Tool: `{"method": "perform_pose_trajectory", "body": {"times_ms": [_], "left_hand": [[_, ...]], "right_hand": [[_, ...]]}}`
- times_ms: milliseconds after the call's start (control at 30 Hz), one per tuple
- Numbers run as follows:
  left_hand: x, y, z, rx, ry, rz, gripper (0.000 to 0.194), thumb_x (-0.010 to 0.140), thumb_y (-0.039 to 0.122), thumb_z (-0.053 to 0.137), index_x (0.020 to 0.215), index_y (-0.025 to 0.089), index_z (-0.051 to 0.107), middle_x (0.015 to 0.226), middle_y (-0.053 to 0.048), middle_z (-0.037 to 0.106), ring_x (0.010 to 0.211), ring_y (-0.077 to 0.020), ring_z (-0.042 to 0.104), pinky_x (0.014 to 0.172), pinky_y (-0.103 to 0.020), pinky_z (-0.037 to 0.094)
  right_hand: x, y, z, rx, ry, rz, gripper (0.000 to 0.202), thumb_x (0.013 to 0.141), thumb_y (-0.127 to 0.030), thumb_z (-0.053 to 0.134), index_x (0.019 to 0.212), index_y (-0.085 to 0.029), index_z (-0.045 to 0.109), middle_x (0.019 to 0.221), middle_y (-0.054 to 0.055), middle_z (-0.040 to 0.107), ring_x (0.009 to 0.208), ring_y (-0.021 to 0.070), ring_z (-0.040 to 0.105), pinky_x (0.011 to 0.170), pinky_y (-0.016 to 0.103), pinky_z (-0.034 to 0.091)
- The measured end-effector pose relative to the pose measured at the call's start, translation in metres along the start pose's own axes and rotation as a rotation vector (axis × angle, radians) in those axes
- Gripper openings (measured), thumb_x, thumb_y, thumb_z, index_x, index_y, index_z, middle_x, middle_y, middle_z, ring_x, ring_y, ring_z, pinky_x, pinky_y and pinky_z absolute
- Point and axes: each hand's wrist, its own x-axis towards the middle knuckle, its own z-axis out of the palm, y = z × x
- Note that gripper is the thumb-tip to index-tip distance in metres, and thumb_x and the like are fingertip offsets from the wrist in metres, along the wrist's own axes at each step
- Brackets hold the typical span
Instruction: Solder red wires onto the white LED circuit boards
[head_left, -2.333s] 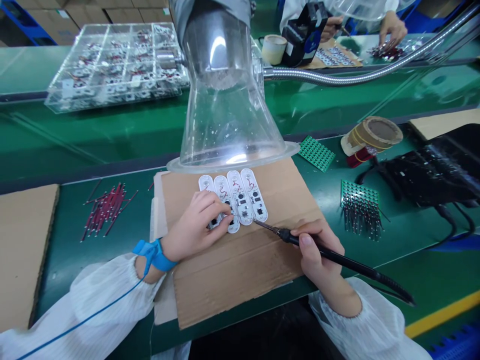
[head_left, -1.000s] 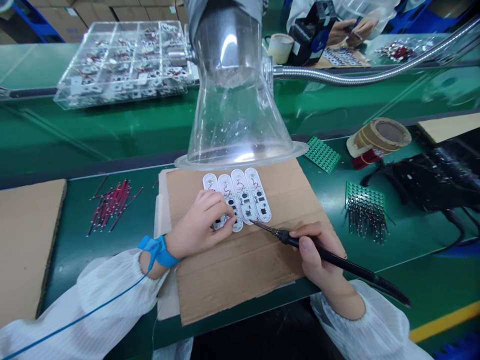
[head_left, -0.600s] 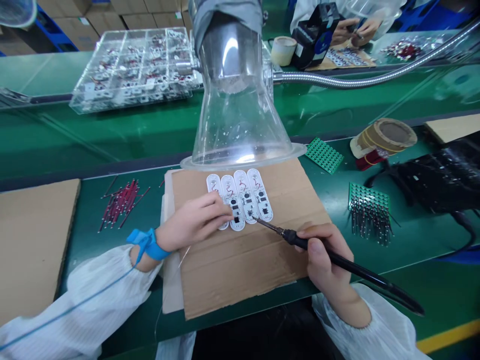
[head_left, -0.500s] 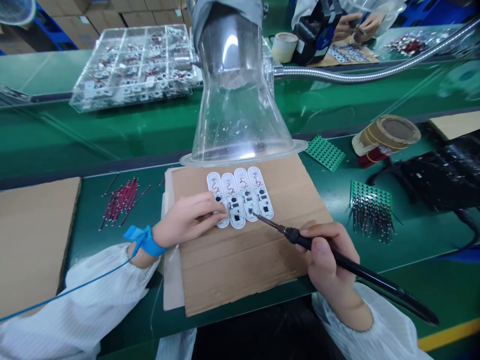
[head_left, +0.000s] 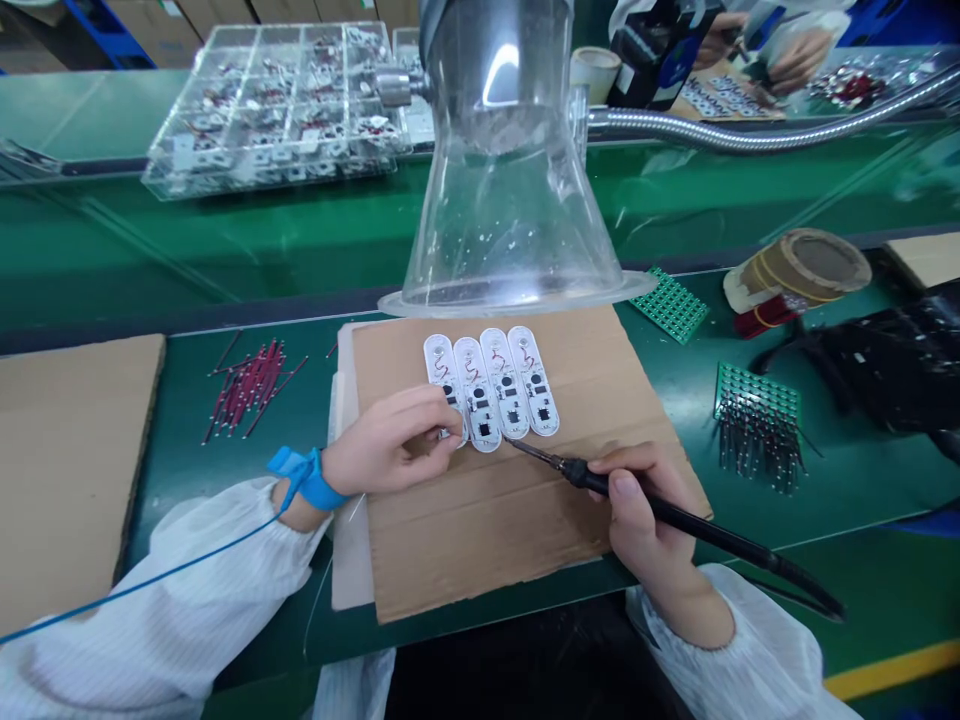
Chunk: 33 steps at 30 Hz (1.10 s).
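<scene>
Several white oval-ended circuit boards (head_left: 513,395) lie side by side on a cardboard sheet (head_left: 480,540). Each carries a short red wire and dark chips. My right hand (head_left: 656,530) is closed round the black handle of a soldering iron (head_left: 712,530), whose tip is at the lower ends of the middle boards; whether it touches one, I cannot tell. Thumb and fingers of my left hand (head_left: 397,440) come together in a pinch over the lower part of the leftmost board (head_left: 441,362). What is between them is hidden. A blue strap (head_left: 307,480) circles my left wrist.
A clear fume hood (head_left: 517,220) hangs above the boards. Red wires (head_left: 251,390) lie left; green boards (head_left: 670,306), dark wires (head_left: 754,445) and a tape roll (head_left: 802,270) lie right. Behind stands a divided parts tray (head_left: 277,110). Across the bench are another person's hands (head_left: 802,60).
The soldering iron's tip has moved from the chip on the third board down towards the boards' lower ends. My left hand stays at the leftmost board, its fingers more curled. The view has shifted slightly.
</scene>
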Motion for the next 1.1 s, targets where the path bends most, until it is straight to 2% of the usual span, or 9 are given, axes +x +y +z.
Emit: {"method": "perform_pose_trajectory", "body": {"times_ms": [133,333,533,733,900,1100], "left_hand": [[0.0017,-0.0014,0.0003,0.038,0.019,0.027,0.014,0.101,0.008,0.062,0.102,0.022,0.064,0.081,-0.001,0.069,0.073,-0.0162,0.061,0.071,-0.031,0.051],[0.0016,-0.0015,-0.0005,0.036,0.015,0.028,0.014,0.101,0.008,0.063,0.104,0.022,0.063,0.082,0.000,0.069,0.074,-0.0157,0.061,0.074,-0.032,0.050],[0.0036,-0.0011,-0.0006,0.052,-0.006,0.018,0.014,0.102,0.008,0.063,0.104,0.022,0.064,0.081,0.002,0.065,0.073,-0.0146,0.058,0.077,-0.033,0.049],[0.0037,-0.0001,-0.0014,0.008,0.001,0.027,0.016,0.101,0.007,0.063,0.103,0.022,0.065,0.082,0.001,0.064,0.074,-0.0150,0.057,0.073,-0.031,0.047],[0.0042,-0.0009,-0.0012,0.018,-0.008,0.025,0.014,0.102,0.008,0.064,0.103,0.022,0.065,0.082,0.000,0.065,0.074,-0.0157,0.058,0.074,-0.031,0.048],[0.0039,-0.0023,-0.0023,0.028,-0.016,0.038,0.012,0.103,0.011,0.064,0.105,0.022,0.066,0.083,-0.001,0.065,0.075,-0.0163,0.059,0.075,-0.031,0.049]], "right_hand": [[-0.0007,0.0032,-0.0022,0.019,-0.070,0.016,0.013,0.113,-0.033,0.064,0.108,-0.027,0.074,0.087,-0.001,0.072,0.068,0.0146,0.066,0.061,0.027,0.053],[-0.0013,0.0050,-0.0041,-0.015,-0.110,0.014,0.009,0.113,-0.032,0.064,0.112,-0.028,0.073,0.093,0.000,0.075,0.075,0.0154,0.068,0.068,0.028,0.055],[-0.0016,0.0067,-0.0043,-0.027,-0.108,0.023,0.010,0.113,-0.033,0.065,0.111,-0.028,0.073,0.094,0.000,0.076,0.074,0.0159,0.068,0.067,0.029,0.055],[-0.0019,0.0043,-0.0049,0.016,-0.091,0.028,0.011,0.114,-0.032,0.062,0.113,-0.028,0.073,0.089,-0.001,0.072,0.070,0.0146,0.066,0.063,0.028,0.053],[-0.0020,0.0046,-0.0064,-0.029,-0.153,0.032,0.008,0.113,-0.032,0.065,0.114,-0.029,0.072,0.093,-0.002,0.072,0.074,0.0140,0.068,0.067,0.027,0.055],[0.0001,0.0032,-0.0056,-0.007,-0.147,0.024,0.009,0.113,-0.031,0.063,0.114,-0.028,0.072,0.089,-0.001,0.072,0.071,0.0147,0.067,0.064,0.027,0.055]]}}
